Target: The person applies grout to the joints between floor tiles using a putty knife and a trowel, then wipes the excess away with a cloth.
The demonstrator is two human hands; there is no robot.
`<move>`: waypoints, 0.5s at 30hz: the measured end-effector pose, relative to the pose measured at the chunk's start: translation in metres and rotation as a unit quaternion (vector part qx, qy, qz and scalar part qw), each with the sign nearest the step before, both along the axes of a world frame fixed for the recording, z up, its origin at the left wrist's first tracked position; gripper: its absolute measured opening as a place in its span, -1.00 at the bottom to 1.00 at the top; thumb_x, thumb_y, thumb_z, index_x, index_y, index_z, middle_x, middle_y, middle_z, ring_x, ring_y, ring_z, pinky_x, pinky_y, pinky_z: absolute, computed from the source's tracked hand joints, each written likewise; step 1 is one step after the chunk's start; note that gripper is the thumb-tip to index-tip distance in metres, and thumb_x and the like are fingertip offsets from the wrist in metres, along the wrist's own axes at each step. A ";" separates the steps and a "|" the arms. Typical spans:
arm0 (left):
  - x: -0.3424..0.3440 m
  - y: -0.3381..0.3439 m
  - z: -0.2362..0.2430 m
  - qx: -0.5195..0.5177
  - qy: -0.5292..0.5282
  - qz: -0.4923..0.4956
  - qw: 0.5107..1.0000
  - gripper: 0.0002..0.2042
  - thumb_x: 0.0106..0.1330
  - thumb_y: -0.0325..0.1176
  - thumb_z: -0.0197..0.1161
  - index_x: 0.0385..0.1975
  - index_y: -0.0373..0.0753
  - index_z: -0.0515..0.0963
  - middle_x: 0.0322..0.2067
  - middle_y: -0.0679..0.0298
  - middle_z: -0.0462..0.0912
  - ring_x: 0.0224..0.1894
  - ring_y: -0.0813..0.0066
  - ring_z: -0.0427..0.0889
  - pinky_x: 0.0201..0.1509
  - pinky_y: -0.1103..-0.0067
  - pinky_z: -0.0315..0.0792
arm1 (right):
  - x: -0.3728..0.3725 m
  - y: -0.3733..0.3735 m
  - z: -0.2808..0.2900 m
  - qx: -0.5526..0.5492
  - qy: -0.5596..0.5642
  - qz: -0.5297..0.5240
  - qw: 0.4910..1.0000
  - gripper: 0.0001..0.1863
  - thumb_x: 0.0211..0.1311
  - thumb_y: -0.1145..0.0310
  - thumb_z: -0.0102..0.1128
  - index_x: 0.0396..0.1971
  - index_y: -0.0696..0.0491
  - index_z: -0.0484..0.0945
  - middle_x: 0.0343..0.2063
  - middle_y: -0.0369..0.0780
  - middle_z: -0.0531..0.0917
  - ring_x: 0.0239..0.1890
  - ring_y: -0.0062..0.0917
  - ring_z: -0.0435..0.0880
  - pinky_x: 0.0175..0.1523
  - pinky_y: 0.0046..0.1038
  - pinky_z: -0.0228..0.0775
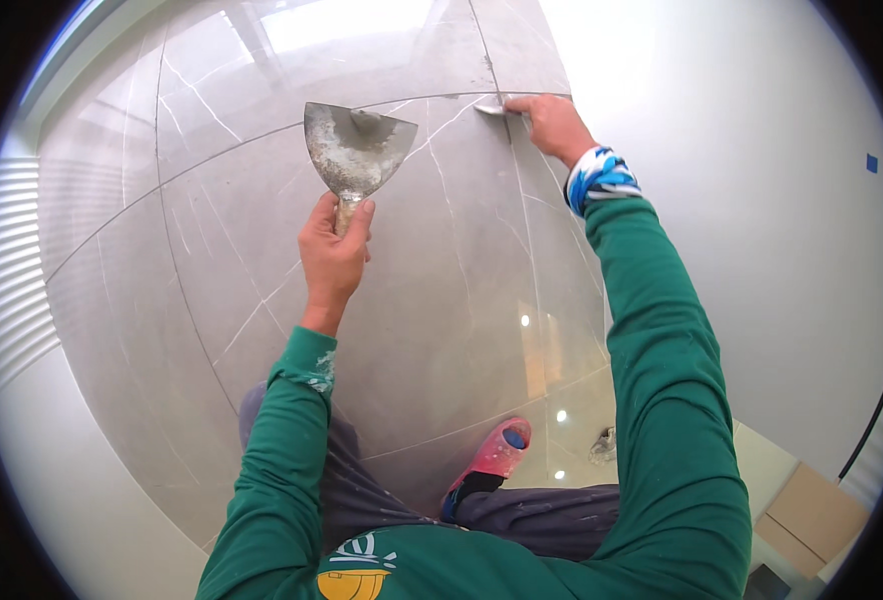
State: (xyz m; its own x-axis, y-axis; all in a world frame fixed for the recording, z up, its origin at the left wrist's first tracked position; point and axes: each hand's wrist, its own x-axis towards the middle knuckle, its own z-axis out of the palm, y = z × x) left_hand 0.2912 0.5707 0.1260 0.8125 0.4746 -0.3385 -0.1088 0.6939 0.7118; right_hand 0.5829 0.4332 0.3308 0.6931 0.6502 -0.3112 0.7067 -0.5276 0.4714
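My left hand [334, 250] grips the handle of a wide putty knife [360, 145], its metal blade held up and smeared with pale residue, with a lump of grey material near its top. My right hand [552, 128] is closed on a smaller metal spreader [492, 108], whose blade lies at a dark joint line between glossy grey marble-patterned tiles [432, 320], near where two joints cross. Part of the small tool's handle is hidden by my fingers.
A smooth white surface [762, 200] runs along the right, bearing a small blue square [872, 163]. White slats [12, 260] stand at left. My pink shoe [497, 450] is below, near a crumpled item [604, 446]. Beige boards [812, 515] and a black cable [867, 420] lie at lower right.
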 end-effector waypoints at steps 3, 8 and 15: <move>-0.002 0.001 -0.002 0.004 0.002 0.007 1.000 -0.76 0.43 -0.29 0.39 -0.08 -0.31 0.64 -0.56 0.43 0.56 -0.64 0.74 0.43 -0.59 0.66 0.32 | -0.035 -0.029 -0.004 -0.003 -0.014 0.087 0.996 -0.50 0.28 0.59 -0.01 0.04 -0.18 0.78 -0.09 -0.18 0.80 -0.02 -0.22 0.73 0.08 -0.21 0.57; -0.004 -0.006 -0.007 -0.002 -0.001 -0.001 1.000 -0.74 0.43 -0.29 0.40 -0.04 -0.33 0.64 -0.56 0.43 0.55 -0.64 0.74 0.42 -0.59 0.66 0.31 | -0.026 -0.042 0.012 -0.060 0.001 0.060 0.996 -0.48 0.29 0.60 -0.05 0.01 -0.21 0.80 -0.08 -0.24 0.81 0.00 -0.31 0.72 0.09 -0.25 0.49; -0.003 -0.007 -0.002 0.004 0.003 0.003 1.000 -0.70 0.42 -0.28 0.40 0.01 -0.34 0.64 -0.57 0.45 0.53 -0.64 0.75 0.40 -0.58 0.66 0.30 | 0.009 0.023 -0.010 -0.026 -0.025 0.115 0.993 -0.47 0.30 0.64 -0.02 0.04 -0.18 0.80 0.03 -0.33 0.79 0.19 -0.41 0.61 0.36 -0.24 0.27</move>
